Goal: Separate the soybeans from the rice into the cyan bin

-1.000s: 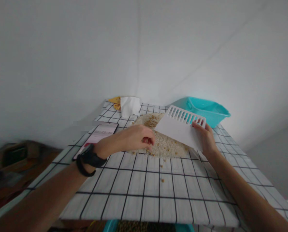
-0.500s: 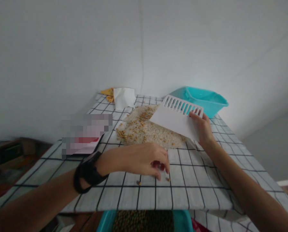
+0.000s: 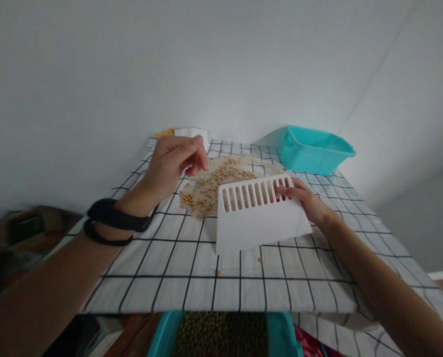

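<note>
My right hand point(image 3: 303, 198) grips the right end of a white slotted plastic scraper point(image 3: 260, 228), its fingers showing through the end slots. The scraper leans over the near side of a pile of yellow beans point(image 3: 195, 196) mixed with pale grains and hides part of it. At the pile's left, my left hand point(image 3: 175, 166) is raised with curled fingers; anything inside them is hidden. A black band circles that wrist. One loose bean point(image 3: 218, 273) and another loose bean point(image 3: 260, 260) lie on the checked cloth point(image 3: 162, 282) near the front edge.
A turquoise basin point(image 3: 314, 153) stands at the back right. White paper point(image 3: 192, 133) and a yellow packet point(image 3: 165, 133) lie at the back left. Below the table's front edge, a turquoise tub point(image 3: 165, 332) holds many beans. A wall rises behind the table.
My left hand has lifted from the front of the cloth and moved up and left beside the pile. My right hand has brought the scraper nearer and turned it, slots facing away.
</note>
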The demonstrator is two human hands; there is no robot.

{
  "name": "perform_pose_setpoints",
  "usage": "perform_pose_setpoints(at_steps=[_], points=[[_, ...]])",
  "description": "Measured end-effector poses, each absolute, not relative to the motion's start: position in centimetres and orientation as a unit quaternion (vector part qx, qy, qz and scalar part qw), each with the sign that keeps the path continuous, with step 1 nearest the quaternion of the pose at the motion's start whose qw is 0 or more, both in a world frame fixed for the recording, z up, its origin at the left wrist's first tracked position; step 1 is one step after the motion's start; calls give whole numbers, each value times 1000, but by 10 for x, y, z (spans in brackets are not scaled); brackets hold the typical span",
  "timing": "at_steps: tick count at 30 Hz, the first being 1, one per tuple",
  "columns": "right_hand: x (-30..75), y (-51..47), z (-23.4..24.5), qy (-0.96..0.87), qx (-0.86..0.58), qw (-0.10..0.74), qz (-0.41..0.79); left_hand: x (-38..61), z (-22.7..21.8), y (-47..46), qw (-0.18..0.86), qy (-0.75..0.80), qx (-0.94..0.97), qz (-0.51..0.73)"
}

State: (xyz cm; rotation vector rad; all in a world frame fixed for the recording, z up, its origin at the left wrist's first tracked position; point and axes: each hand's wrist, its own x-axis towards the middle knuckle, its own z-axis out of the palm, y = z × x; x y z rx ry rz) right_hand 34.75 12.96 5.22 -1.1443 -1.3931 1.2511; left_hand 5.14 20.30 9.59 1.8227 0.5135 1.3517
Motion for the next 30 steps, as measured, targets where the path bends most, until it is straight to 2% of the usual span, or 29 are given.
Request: perform_pose_setpoints(at_steps=[4,8,11,14,18,20,23,28,30], points=[[352,132,51,-667,-391,357,524,51,91,217,381,233,686,575],[352,132,57,-704,-394,333,489,50,90,221,393,260,682,560],[351,132,62,-713,-414,315,470,47,94,221,449,280,699,481],[351,130,64,-717,-419,262,492,39,97,225,503,302,716,378],[345,124,66,-715,-381,152,566,22,99,236,451,342,751,340],[341,119,67,-709,-360,140,590,13,101,240,411,367,768,326],[339,114,69,-686,-350,197,607,1,103,244,372,397,793,276],[345,115,65,-568,-435,421,558,-6,94,253,350,415,829,134],[347,118,64,-522,-466,482,527,-6,87,253,344,408,841,85]])
